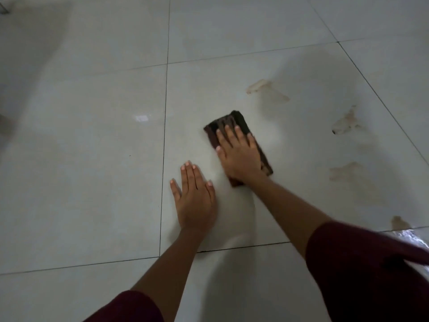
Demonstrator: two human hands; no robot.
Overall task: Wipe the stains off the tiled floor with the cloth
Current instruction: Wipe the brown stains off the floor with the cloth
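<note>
A folded dark brown cloth (pixel 234 123) lies flat on the pale tiled floor (pixel 92 135). My right hand (pixel 239 154) presses palm-down on top of it, fingers spread, covering most of the cloth. My left hand (pixel 195 198) rests flat on the bare tile just left of and nearer than the cloth, fingers apart, holding nothing. Light brown stains mark the tile to the right: one smear (pixel 260 86) beyond the cloth, another (pixel 346 123) further right, a fainter one (pixel 343 171) nearer, and a small one (pixel 399 223) by my right sleeve.
Dark grout lines (pixel 165 112) divide the large glossy tiles. My dark red sleeves (pixel 362 270) fill the lower right and bottom edge. Something shiny (pixel 411 238) glints at the right edge, partly hidden by the sleeve. Shadows fall across the upper left.
</note>
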